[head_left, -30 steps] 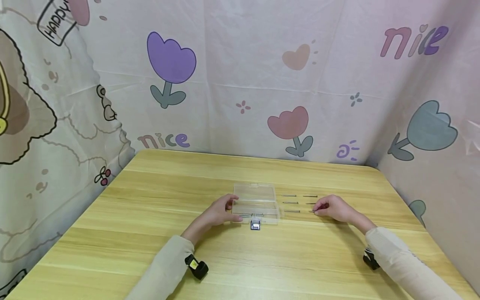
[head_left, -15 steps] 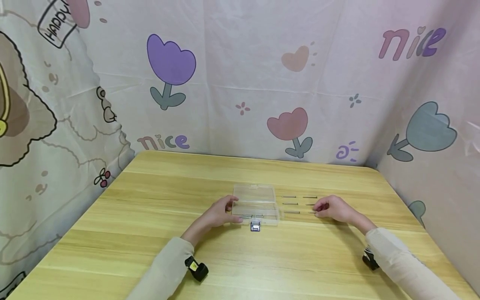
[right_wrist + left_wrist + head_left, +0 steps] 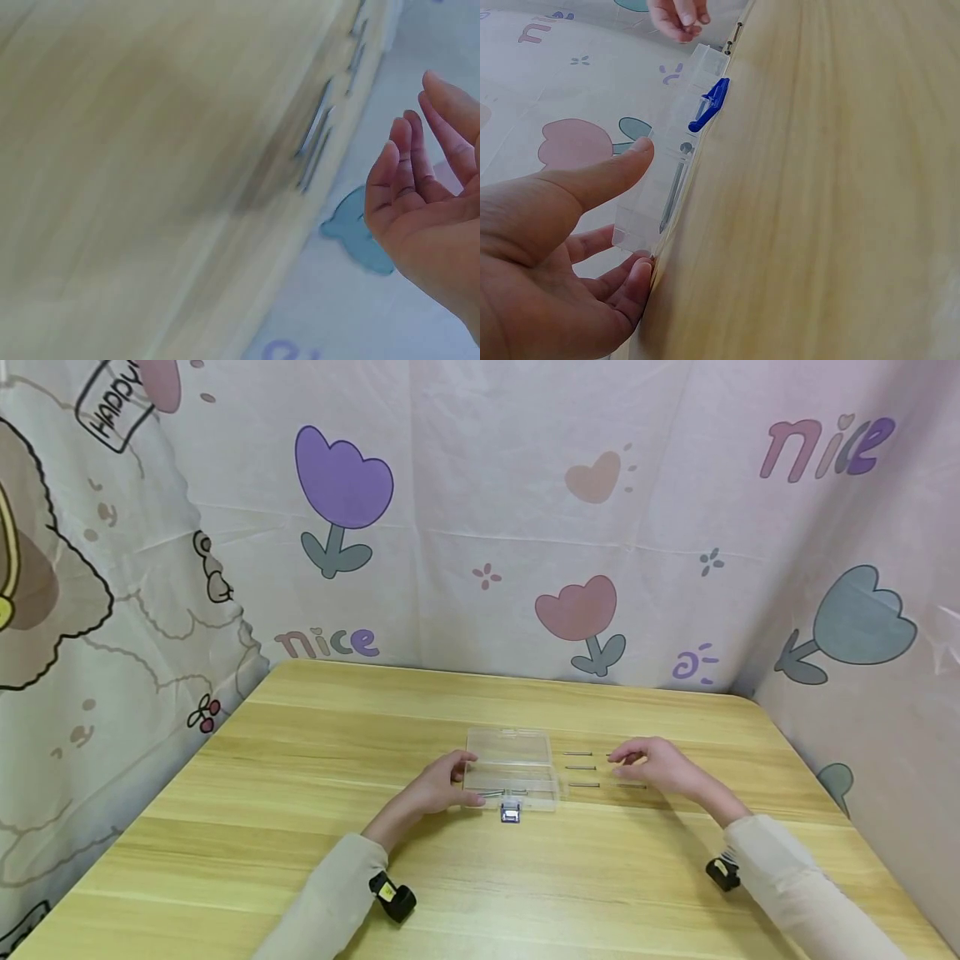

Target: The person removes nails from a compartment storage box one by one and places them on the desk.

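My left hand point(image 3: 435, 783) grips the left end of a clear plastic box point(image 3: 513, 746), whose lid lies folded back. In the left wrist view, the thumb is at the box's front and the fingers are at its end. Inside lie a few nails point(image 3: 673, 191), and a blue latch point(image 3: 711, 105) hangs at the front. To the right of the box, nails point(image 3: 581, 767) lie in two columns on the table. My right hand point(image 3: 660, 767) hovers over the right column, hiding part of it. In the right wrist view its fingers are loosely bent and hold nothing.
The box and nails rest on a wooden table point(image 3: 450, 877). A printed cloth point(image 3: 465, 485) hangs behind it and along both sides. Black wrist cameras sit on both sleeves.
My right hand has let go of the front nail in the right column, lifted, and moved slightly left and back. My left hand and the box have stayed in place.
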